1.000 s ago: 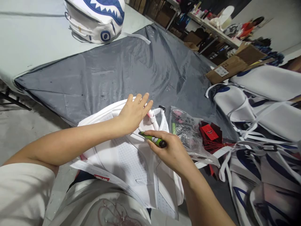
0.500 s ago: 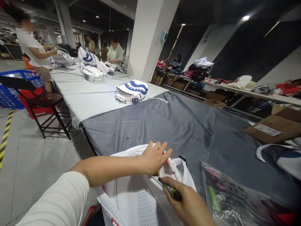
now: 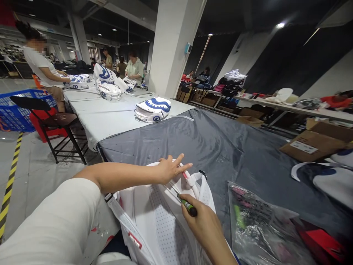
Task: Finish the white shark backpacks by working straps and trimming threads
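A white backpack (image 3: 154,209) lies back-side up at the near edge of the grey-covered table (image 3: 209,147). My left hand (image 3: 169,169) rests on its top near the handle, fingers spread apart, pressing the fabric down. My right hand (image 3: 201,224) is closed round a green and black pen-like tool (image 3: 187,206), whose thin tip touches the backpack just below my left hand. A pink tag shows at the handle (image 3: 193,184).
A clear plastic bag (image 3: 256,224) of small items and red tags (image 3: 320,239) lie to the right. A shark-print backpack (image 3: 153,108) sits further up the table. Cardboard box (image 3: 314,143) at right. A chair (image 3: 55,125), blue basket (image 3: 16,110) and people working stand at the left and far end.
The camera has tilted up from the table to the room. My left hand's fingers have spread a little; my right hand keeps the tool at the backpack.
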`<state>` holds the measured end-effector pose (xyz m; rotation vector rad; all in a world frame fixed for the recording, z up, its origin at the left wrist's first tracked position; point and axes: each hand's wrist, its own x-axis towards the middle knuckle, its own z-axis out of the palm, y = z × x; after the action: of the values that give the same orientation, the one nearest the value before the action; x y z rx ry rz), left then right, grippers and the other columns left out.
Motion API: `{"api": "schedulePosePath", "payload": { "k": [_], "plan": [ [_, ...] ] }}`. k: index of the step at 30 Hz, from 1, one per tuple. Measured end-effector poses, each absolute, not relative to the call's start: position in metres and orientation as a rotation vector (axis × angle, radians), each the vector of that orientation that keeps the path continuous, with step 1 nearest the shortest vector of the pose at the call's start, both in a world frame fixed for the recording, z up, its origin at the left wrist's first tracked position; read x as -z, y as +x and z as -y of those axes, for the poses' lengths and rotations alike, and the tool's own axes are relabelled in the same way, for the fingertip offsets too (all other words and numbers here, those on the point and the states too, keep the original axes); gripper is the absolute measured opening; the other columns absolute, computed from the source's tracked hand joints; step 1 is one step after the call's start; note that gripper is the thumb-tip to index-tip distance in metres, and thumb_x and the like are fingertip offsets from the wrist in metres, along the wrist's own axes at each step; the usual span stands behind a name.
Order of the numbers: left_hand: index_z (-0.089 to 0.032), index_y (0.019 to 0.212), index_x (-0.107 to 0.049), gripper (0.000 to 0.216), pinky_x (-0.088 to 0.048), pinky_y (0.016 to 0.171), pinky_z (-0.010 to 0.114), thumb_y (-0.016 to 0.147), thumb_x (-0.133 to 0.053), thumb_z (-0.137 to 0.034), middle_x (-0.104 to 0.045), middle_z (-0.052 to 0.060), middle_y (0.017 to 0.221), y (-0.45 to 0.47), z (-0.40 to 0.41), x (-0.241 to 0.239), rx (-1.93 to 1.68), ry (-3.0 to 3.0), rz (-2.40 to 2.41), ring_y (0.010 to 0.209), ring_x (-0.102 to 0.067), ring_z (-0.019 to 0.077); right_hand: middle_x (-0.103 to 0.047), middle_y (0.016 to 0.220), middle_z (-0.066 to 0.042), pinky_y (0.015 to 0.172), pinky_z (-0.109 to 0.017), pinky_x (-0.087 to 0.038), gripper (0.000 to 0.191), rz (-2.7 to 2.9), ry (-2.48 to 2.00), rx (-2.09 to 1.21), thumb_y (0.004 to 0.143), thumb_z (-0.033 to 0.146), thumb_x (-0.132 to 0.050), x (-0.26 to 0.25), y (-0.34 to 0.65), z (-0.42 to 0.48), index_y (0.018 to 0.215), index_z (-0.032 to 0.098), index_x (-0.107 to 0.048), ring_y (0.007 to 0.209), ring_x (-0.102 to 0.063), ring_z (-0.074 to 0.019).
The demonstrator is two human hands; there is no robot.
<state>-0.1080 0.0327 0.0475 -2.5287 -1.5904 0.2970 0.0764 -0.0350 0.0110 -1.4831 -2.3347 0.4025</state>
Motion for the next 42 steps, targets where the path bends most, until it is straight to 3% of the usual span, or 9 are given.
{"api": "schedulePosePath", "payload": {
  "k": [3, 9, 15, 20, 28, 32, 34, 37, 42],
  "plan": [
    [-0.031, 0.159, -0.002, 0.114, -0.061, 0.075, 0.048, 0.074, -0.078, -0.023, 0.001, 0.019, 0.166, -0.109, -0.032, -0.038, -0.258, -2.504, 1.563, 0.123, -0.050, 0.0404, -0.077, 0.087, -0.004, 0.066, -0.031, -0.050, 0.037, 2.334, -1.512, -0.360, 0.084, 0.032, -0.047, -0.008, 0.075, 0.033, 0.108, 0.026, -0.075, 0.078, -0.072, -0.0249],
    [-0.030, 0.159, -0.013, 0.084, -0.061, 0.078, 0.051, 0.088, -0.053, -0.012, -0.007, 0.018, 0.166, -0.111, -0.032, -0.032, -0.183, -2.506, 1.537, 0.135, -0.041, 0.0442, -0.077, 0.086, -0.004, 0.066, -0.031, -0.050, 0.037, 2.380, -1.533, -0.354, 0.085, 0.031, -0.047, -0.015, 0.073, 0.035, 0.109, 0.024, -0.075, 0.078, -0.072, -0.0248],
    [-0.030, 0.159, -0.014, 0.098, -0.056, 0.088, 0.066, 0.079, -0.069, -0.018, -0.007, 0.014, 0.167, -0.096, -0.034, -0.032, -0.309, -2.421, 1.642, 0.143, -0.026, 0.0513, -0.077, 0.094, -0.004, 0.068, -0.030, -0.050, 0.035, 2.380, -1.607, -0.309, 0.086, 0.029, -0.050, -0.019, 0.068, 0.040, 0.112, 0.025, -0.074, 0.085, -0.073, -0.0250],
    [-0.017, 0.158, -0.020, 0.091, -0.058, 0.085, 0.063, 0.078, -0.064, -0.015, -0.012, 0.022, 0.164, -0.100, -0.036, -0.038, -0.281, -2.513, 1.462, 0.144, -0.024, 0.0529, -0.077, 0.096, -0.003, 0.070, -0.030, -0.050, 0.036, 2.346, -1.580, -0.307, 0.085, 0.032, -0.049, -0.013, 0.070, 0.039, 0.111, 0.026, -0.074, 0.087, -0.073, -0.0250],
    [-0.025, 0.158, -0.018, 0.091, -0.060, 0.084, 0.051, 0.078, -0.057, -0.008, -0.012, 0.017, 0.165, -0.119, -0.036, -0.056, -0.260, -2.722, 1.436, 0.145, -0.026, 0.0485, -0.074, 0.077, -0.004, 0.060, -0.030, -0.048, 0.041, 2.301, -1.548, -0.368, 0.083, 0.037, -0.046, -0.016, 0.073, 0.040, 0.108, 0.024, -0.075, 0.069, -0.070, -0.0233],
    [-0.029, 0.159, -0.008, 0.107, -0.059, 0.086, 0.054, 0.074, -0.073, -0.021, -0.004, 0.014, 0.167, -0.121, -0.038, -0.050, -0.269, -2.732, 1.426, 0.147, -0.020, 0.0483, -0.074, 0.078, -0.004, 0.063, -0.030, -0.050, 0.039, 2.326, -1.564, -0.363, 0.084, 0.036, -0.047, -0.018, 0.071, 0.040, 0.109, 0.024, -0.075, 0.069, -0.069, -0.0229],
    [-0.035, 0.158, -0.006, 0.115, -0.060, 0.080, 0.056, 0.070, -0.078, -0.023, -0.002, 0.013, 0.167, -0.117, -0.041, -0.042, -0.264, -2.671, 1.445, 0.143, -0.027, 0.0490, -0.075, 0.083, -0.004, 0.065, -0.030, -0.051, 0.038, 2.346, -1.578, -0.359, 0.084, 0.035, -0.048, -0.018, 0.070, 0.038, 0.110, 0.024, -0.075, 0.073, -0.071, -0.0233],
    [-0.040, 0.157, -0.010, 0.107, -0.061, 0.074, 0.054, 0.074, -0.072, -0.016, -0.013, 0.013, 0.166, -0.108, -0.044, -0.031, -0.227, -2.556, 1.484, 0.130, -0.045, 0.0443, -0.075, 0.086, -0.005, 0.067, -0.031, -0.051, 0.039, 2.352, -1.584, -0.389, 0.085, 0.036, -0.048, -0.014, 0.071, 0.034, 0.111, 0.024, -0.074, 0.076, -0.071, -0.0240],
    [-0.032, 0.157, -0.022, 0.082, -0.062, 0.074, 0.051, 0.085, -0.055, -0.014, -0.022, 0.016, 0.163, -0.108, -0.036, -0.023, -0.137, -2.476, 1.437, 0.131, -0.044, 0.0443, -0.075, 0.082, -0.005, 0.068, -0.032, -0.051, 0.042, 2.318, -1.530, -0.414, 0.084, 0.039, -0.046, -0.007, 0.074, 0.030, 0.111, 0.023, -0.074, 0.077, -0.071, -0.0252]
  ]
}}
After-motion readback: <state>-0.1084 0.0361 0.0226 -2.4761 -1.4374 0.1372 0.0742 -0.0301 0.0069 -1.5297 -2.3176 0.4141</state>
